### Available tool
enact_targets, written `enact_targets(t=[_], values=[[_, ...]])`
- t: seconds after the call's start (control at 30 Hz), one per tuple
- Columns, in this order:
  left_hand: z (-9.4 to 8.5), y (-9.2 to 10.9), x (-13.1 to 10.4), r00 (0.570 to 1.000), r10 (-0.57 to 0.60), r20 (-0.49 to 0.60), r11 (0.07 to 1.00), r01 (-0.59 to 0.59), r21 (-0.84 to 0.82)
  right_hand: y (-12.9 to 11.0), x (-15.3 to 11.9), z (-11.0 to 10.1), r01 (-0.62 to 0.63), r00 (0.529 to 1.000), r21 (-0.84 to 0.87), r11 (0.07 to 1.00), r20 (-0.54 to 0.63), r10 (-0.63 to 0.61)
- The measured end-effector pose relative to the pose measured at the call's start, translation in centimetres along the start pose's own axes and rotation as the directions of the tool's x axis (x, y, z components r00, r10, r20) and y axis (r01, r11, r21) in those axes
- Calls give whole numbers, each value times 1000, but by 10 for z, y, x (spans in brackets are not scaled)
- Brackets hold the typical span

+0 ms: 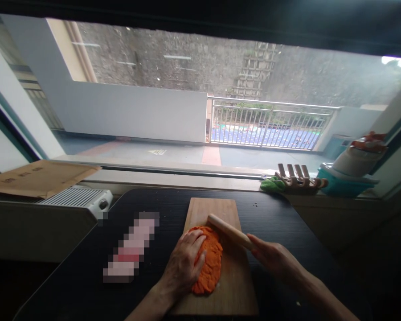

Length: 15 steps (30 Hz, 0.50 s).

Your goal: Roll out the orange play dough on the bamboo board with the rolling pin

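Observation:
A flattened oval of orange dough (213, 263) with a creased, uneven surface lies on a wooden cutting board (232, 290). My left hand (187, 258) rests over the dough's left side, fingers laid across it and thumb apart; its fingertips touch the dough. In my right hand (270, 254) is one end of a wooden rolling pin (229, 229), with the fingers closed round it. The pin slants over the board to the right of the dough, its far end near the dough's upper right edge. My right palm hides the near end.
The board lies on a dark table (277, 223). A pixelated pinkish item (130, 249) is to the left. Beyond are a radiator (87, 198) bearing a brown envelope (40, 176), a green cloth (272, 183), a beige rack (296, 178) and a teal basin (345, 183) by the window.

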<state>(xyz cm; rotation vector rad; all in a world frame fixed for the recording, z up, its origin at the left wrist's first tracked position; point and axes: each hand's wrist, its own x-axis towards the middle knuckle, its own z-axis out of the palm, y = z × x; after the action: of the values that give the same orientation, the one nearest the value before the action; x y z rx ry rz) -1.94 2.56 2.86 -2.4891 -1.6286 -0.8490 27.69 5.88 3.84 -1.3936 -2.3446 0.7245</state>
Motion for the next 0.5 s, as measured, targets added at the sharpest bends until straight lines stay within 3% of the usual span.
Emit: enact_targets(t=[0.1,0.27,0.5], values=[[1,-1,0,1000,8,-21,1000,-8,0,0,1,-2,23,998,11,1000,60,-24],[-1,-1,1,1000,15,-9,1000,-14,12,4,5,-8,35,999,10,999,0,-35],[0,2,-1,1000,-2,-3,1000,2,-28,5,18,-13,35,999,-29,999,43,-34]])
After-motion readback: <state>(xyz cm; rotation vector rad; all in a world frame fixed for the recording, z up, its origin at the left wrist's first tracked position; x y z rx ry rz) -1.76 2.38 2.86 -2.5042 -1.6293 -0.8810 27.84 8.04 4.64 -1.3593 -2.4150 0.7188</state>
